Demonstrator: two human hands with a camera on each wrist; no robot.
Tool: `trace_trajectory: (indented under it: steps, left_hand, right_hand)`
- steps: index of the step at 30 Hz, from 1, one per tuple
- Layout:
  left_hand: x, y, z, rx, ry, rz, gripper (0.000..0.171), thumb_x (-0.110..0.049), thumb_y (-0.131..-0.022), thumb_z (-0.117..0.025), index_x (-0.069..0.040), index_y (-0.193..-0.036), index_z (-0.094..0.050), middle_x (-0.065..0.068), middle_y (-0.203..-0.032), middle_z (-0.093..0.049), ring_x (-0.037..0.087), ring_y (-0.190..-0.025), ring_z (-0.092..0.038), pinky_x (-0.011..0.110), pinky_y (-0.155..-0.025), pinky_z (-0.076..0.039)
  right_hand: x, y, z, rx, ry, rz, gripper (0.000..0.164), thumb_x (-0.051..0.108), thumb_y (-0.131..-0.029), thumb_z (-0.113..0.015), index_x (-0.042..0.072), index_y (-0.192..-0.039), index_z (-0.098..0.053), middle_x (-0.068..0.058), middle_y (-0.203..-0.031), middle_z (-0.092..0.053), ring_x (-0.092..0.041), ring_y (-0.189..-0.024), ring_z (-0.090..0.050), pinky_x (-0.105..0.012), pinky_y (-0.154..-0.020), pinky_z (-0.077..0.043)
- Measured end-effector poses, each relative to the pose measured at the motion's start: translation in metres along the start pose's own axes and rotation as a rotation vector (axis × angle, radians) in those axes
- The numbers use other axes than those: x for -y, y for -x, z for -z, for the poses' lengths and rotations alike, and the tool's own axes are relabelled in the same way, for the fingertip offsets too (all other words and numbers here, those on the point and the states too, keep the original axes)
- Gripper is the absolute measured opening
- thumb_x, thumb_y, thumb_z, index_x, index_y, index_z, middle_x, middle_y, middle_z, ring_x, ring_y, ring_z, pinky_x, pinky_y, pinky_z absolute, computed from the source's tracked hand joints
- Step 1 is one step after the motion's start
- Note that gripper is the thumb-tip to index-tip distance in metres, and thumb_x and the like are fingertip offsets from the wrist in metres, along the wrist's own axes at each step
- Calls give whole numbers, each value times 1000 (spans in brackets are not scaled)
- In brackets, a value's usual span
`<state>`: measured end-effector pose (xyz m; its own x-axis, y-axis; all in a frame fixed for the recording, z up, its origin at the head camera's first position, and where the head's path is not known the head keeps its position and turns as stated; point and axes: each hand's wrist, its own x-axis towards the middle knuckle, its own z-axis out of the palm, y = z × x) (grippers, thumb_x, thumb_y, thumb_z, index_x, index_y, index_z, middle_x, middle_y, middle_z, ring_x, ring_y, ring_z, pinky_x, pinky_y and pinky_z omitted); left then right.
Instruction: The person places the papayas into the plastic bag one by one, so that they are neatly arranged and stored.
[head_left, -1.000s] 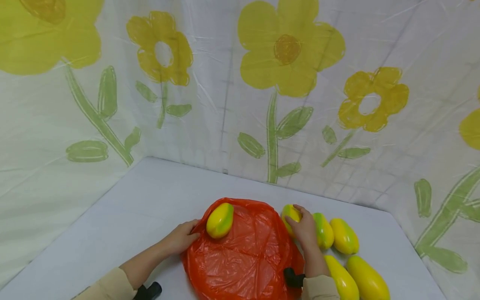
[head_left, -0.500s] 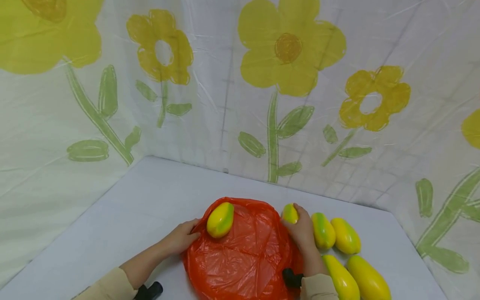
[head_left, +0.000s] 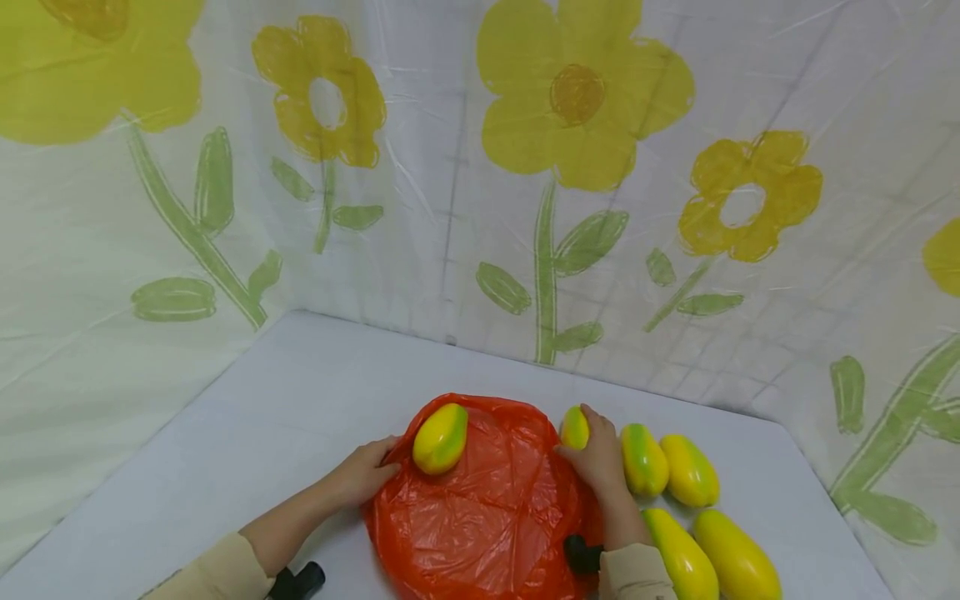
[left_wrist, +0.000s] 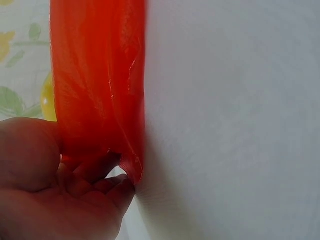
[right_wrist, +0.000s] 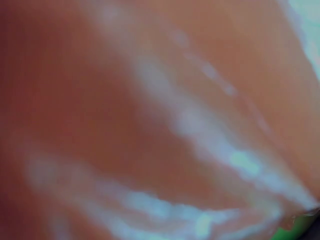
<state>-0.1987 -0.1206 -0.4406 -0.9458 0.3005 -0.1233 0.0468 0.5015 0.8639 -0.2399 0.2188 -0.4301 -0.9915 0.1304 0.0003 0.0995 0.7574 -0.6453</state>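
A red plastic bag (head_left: 480,508) lies spread on the table with its mouth facing up, and one yellow-green papaya (head_left: 440,439) sits inside near its back left rim. My left hand (head_left: 363,477) pinches the bag's left edge; in the left wrist view the thumb and fingers close on the red film (left_wrist: 100,75). At the bag's right rim my right hand (head_left: 600,454) grips another papaya (head_left: 575,427), mostly covered by the hand. Its thumb is against the rim. Blurred red film (right_wrist: 125,110) fills most of the right wrist view, with a green patch at the lower right corner.
Several more papayas stand right of the bag: two behind (head_left: 643,460), (head_left: 690,471) and two larger ones in front (head_left: 684,557), (head_left: 737,557), close to the right forearm. The white table (head_left: 337,367) ends at a flower-printed curtain (head_left: 420,250).
My right hand has shifted slightly with its papaya, the thumb coming down from the fruit's front to the bag rim. Less of that papaya shows. The left hand keeps its place.
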Motion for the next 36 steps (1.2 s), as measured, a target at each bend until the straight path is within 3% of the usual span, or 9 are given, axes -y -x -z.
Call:
trace_trajectory:
  steps: [22,31,36]
  left_hand:
    - [2,4,1,9,10,5,41,-5,-92,-50,-1,-133,-46,13,-109,-62,15,-66,-59,28,-62,-57]
    - [-1,3,0,-11,-4,22,42,-4,-92,-49,-1,-133,-46,15,-121,-60,15,-77,-58,30,-70,-57]
    - [1,0,-1,-12,-6,28,41,-5,-92,-49,-2,-133,-47,13,-118,-61,15,-74,-58,29,-68,-57]
  right_hand:
    - [5,4,-3,10,19,-23,72,15,-79,-69,13,-142,-35,-25,-142,-29,-45,-121,-37,-61,-98,-38]
    - [0,1,-4,-25,28,55,74,18,-78,-72,8,-142,-35,-28,-140,-32,-47,-120,-39,-61,-98,-38]
    - [-1,-1,1,10,-4,29,75,21,-79,-71,9,-143,-33,-27,-141,-31,-45,-123,-37,-61,-101,-36]
